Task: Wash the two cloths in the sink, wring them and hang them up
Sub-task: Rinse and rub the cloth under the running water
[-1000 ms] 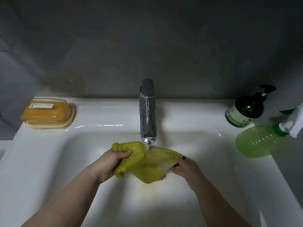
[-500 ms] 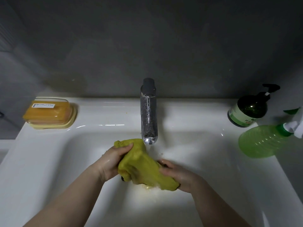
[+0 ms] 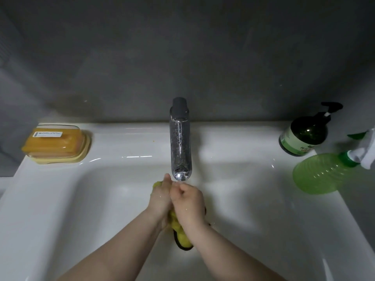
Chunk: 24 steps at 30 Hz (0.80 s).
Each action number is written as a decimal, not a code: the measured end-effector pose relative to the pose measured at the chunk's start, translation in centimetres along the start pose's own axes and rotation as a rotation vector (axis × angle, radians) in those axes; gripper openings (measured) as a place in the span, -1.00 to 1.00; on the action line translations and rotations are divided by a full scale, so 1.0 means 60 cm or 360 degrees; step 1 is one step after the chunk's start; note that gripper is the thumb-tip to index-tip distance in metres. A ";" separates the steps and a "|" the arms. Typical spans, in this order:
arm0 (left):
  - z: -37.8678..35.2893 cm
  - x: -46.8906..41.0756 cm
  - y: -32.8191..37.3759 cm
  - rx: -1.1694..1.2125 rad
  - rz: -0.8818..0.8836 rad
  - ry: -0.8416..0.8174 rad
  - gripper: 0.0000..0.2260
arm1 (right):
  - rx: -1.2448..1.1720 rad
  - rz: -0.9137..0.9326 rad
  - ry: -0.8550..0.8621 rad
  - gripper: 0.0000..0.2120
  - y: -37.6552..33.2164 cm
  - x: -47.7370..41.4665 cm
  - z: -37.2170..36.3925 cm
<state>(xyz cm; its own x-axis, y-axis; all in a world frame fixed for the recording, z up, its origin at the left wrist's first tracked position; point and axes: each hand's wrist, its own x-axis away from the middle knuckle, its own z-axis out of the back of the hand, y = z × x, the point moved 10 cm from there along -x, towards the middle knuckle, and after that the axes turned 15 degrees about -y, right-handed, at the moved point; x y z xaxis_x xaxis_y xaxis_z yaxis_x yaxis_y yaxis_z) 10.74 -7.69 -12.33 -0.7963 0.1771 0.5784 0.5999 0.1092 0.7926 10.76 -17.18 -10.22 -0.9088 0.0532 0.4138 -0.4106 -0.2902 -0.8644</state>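
Spread out a second ago, the cloth [image 3: 181, 234] now sits bunched in the clenched left hand [image 3: 160, 199] and right hand [image 3: 189, 203], so wringing seems begun.

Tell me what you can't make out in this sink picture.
The yellow cloth: head view, mostly hidden between the left hand and right hand; only its ends show.
A dark strip beneath it: trim or second cloth, unclear.
The spray bottle: trigger cut off by the right edge.
The pump bottle label: too small to read.
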 end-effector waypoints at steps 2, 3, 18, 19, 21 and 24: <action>-0.021 0.011 -0.010 0.0136 0.0139 -0.0089 -0.69 | -0.0025 -0.0043 0.0046 -0.68 0.003 -0.015 0.017; -0.026 0.013 -0.008 0.0127 0.0161 -0.0115 -0.71 | -0.0048 -0.0072 0.0071 -0.68 0.007 -0.019 0.021; -0.029 0.027 -0.010 0.0374 0.0129 -0.0161 -0.71 | -0.0084 -0.0070 0.0080 -0.56 0.007 -0.008 0.022; -0.026 0.026 -0.005 0.0389 0.0105 -0.0153 -0.71 | -0.0048 -0.0040 0.0076 -0.56 0.002 -0.003 0.017; -0.009 0.022 -0.001 0.0350 0.0070 -0.0065 -0.69 | 0.0058 -0.0007 -0.0008 -0.56 -0.005 0.011 -0.006; -0.029 0.026 -0.009 0.0375 0.0111 -0.0155 -0.71 | -0.0057 -0.0044 0.0109 -0.60 0.004 0.002 0.021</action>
<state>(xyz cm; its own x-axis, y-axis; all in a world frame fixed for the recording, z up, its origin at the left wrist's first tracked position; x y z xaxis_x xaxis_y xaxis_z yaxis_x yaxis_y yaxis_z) 9.01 -9.17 -11.52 -0.7481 0.2842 0.5996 0.6636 0.3161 0.6780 10.67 -18.45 -10.01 -0.8996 0.1260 0.4182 -0.4368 -0.2532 -0.8632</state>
